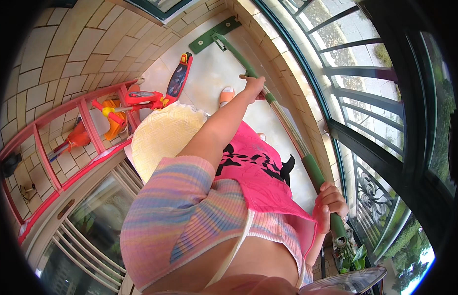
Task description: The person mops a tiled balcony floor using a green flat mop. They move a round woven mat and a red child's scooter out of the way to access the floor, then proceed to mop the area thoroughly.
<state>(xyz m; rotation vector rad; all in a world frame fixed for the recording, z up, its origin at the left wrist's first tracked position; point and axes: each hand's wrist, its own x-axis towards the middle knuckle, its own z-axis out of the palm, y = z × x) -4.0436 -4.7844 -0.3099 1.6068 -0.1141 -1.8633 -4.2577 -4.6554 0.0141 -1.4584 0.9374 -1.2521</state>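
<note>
A long-handled flat mop (pixel 291 129) with a green and metallic pole slants across the right of the view. Its flat green head (pixel 214 35) rests on the pale floor in the far corner, no cloth visible on it. My left hand (pixel 254 87) is wrapped around the green upper section of the pole, arm stretched forward. Close to my body, my right hand (pixel 330 206) grips the green sleeve near the pole's end. A pink apron (pixel 251 162) with a black print hangs in front of me; sandalled feet (pixel 226 96) show partly below it.
At left, a pink ladder (pixel 83 120) stands by the tiled wall, with a red child's kick scooter (pixel 177 79) and an orange brush-like tool (pixel 77 136) nearby. A cream fabric-covered object (pixel 166 136) sits beside me. Dark-framed windows (pixel 365 147) line the right, above a tiled ledge.
</note>
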